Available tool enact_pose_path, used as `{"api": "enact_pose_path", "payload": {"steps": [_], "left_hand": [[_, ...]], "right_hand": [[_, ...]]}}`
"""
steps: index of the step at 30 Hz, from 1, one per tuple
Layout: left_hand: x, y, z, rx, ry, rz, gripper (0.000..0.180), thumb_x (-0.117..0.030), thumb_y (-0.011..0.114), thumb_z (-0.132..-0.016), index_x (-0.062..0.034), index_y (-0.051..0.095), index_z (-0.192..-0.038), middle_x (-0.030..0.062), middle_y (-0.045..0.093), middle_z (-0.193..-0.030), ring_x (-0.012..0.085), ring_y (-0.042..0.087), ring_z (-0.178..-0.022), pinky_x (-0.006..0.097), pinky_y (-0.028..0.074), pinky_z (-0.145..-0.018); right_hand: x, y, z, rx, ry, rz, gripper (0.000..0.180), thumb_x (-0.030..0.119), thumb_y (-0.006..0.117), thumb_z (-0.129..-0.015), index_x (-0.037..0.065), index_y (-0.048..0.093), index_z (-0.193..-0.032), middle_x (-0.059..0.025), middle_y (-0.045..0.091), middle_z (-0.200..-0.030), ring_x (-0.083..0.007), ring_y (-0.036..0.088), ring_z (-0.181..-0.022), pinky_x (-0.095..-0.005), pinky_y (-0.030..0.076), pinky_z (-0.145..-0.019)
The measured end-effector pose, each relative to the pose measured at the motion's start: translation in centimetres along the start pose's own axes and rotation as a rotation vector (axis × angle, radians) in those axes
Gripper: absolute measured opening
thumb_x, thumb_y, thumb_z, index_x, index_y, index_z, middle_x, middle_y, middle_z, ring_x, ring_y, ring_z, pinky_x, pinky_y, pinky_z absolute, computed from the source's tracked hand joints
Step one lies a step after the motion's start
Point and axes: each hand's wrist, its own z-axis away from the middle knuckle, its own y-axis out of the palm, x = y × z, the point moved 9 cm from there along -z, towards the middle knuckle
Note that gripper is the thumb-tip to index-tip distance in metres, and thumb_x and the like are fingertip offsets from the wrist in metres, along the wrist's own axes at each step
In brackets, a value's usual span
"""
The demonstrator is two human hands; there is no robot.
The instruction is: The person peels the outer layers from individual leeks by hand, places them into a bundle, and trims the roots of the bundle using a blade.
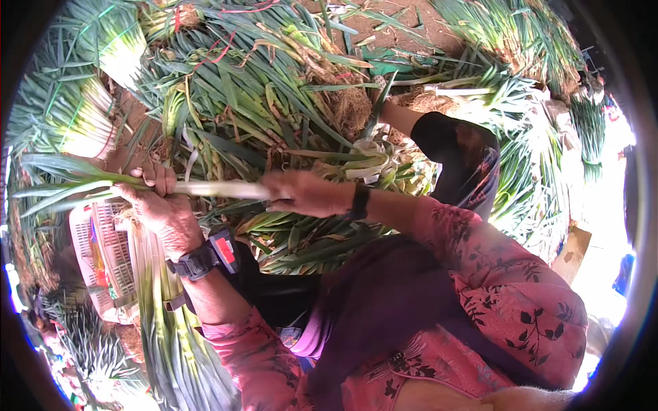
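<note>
One long green onion lies sideways between my hands, its green leaves fanning out to the left and its white stem to the right. My left hand is closed round it where the leaves begin. My right hand closes on the white end and is slightly blurred, so the tip inside the fingers is hidden. Below my left wrist hangs a bunch of green onions, white ends up and leaves down, beside my left forearm.
A pink plastic basket stands at the left. Untrimmed green onions with dry roots are heaped ahead. Tied bundles lie at the far left, with more leafy heaps at the right. My bent knee rises right of centre.
</note>
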Motion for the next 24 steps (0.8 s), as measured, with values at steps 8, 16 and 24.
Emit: {"api": "enact_pose_path", "payload": {"steps": [8,16,24], "left_hand": [[-7.3,-2.6,-0.3,0.008,0.193,-0.326,0.051,-0.060,0.068,-0.075,-0.0103,0.055,-0.078,-0.0022,0.043,-0.060,0.0085,0.037,-0.052,0.025,0.034,-0.051],[2.3,2.4,2.0,0.170,-0.269,-0.162,0.035,-0.029,0.066,-0.090,0.0007,0.055,-0.104,0.0005,0.040,-0.067,0.0068,0.034,-0.052,0.021,0.031,-0.047],[8.2,1.7,2.5,0.050,-0.486,-0.268,0.030,-0.030,0.059,-0.095,-0.0018,0.053,-0.103,-0.0015,0.036,-0.063,0.0050,0.031,-0.047,0.020,0.028,-0.042]], "right_hand": [[-17.1,-3.2,12.6,0.211,0.367,0.389,0.012,0.011,0.052,-0.089,0.003,0.051,-0.098,-0.0222,0.060,-0.087,-0.0395,0.059,-0.068,-0.0469,0.046,-0.060],[-27.1,-10.7,4.8,-0.325,0.569,0.250,0.023,0.018,0.052,-0.093,-0.001,0.058,-0.106,-0.0254,0.061,-0.093,-0.0412,0.060,-0.087,-0.0480,0.046,-0.075],[-38.9,-2.4,6.1,0.027,0.888,0.466,0.022,0.012,0.053,-0.089,-0.001,0.058,-0.106,-0.0279,0.060,-0.095,-0.0471,0.056,-0.092,-0.0504,0.045,-0.078]]}}
